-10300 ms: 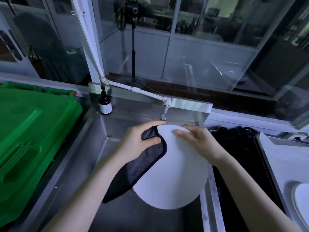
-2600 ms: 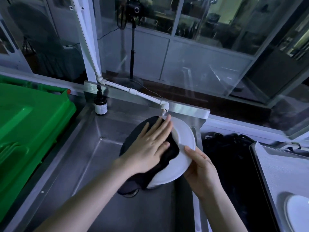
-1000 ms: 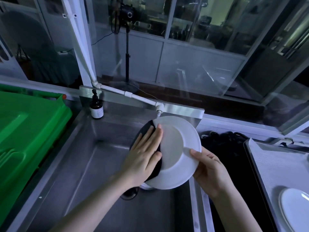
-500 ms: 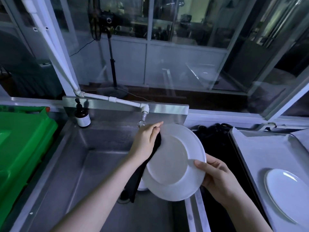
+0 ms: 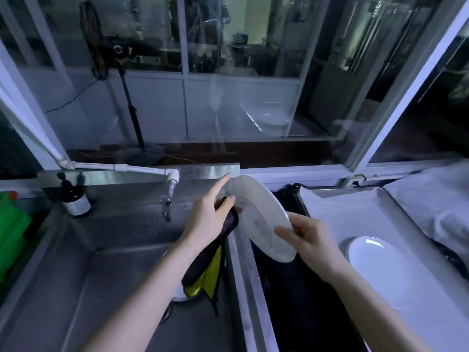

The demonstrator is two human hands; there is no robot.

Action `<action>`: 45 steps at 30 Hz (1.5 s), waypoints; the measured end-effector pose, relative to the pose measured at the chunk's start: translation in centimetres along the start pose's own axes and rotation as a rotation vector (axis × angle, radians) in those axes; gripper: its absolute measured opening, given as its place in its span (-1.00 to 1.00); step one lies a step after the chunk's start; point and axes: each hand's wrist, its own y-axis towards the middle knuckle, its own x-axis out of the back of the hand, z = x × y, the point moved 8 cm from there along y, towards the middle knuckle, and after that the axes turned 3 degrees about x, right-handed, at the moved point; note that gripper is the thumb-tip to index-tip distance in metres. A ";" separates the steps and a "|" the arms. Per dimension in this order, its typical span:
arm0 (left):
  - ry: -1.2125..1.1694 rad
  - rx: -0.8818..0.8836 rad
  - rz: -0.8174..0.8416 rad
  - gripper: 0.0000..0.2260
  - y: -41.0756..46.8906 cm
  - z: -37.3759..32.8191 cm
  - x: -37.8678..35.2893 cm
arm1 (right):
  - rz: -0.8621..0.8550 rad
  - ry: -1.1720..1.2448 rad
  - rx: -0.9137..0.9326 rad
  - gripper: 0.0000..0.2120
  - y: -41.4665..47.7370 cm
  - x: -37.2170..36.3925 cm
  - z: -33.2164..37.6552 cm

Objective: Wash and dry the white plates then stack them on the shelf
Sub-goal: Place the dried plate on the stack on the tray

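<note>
From the head view, the round white ceramic plate (image 5: 261, 217) stands tilted on edge between the two hands, above the rim that divides the stainless steel sink (image 5: 101, 275) from the dark gap beside it. The right hand (image 5: 309, 237) pinches the plate's lower rim, thumb on the near face and the other fingers hidden behind. The left hand (image 5: 208, 217) is curled round a dark cloth with a yellow lining (image 5: 210, 262) that hangs below its palm, with the forefinger (image 5: 222, 181) stretched straight toward the plate's upper rim. A second white plate (image 5: 375, 262) lies flat on the cloth-lined metal tray (image 5: 330, 199), just outside the right knuckles. The held plate looks stiff, moderately heavy and breakable, and its glaze is probably slick if damp. A rim pinch alone seems risky, so fingers spread under the base would be safer.
</note>
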 end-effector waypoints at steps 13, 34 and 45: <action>-0.266 0.232 -0.110 -0.74 -3.1 -2.0 -9.4 | -0.018 -0.924 0.433 -0.59 -4.0 4.2 0.1; -0.357 0.367 0.199 -0.53 -4.1 1.1 -34.9 | -0.752 0.099 -0.630 -0.66 -16.1 29.1 -23.8; 0.079 0.397 0.383 -0.64 -2.9 3.9 -42.9 | -0.842 -0.062 -0.739 -0.58 -20.6 31.8 -29.7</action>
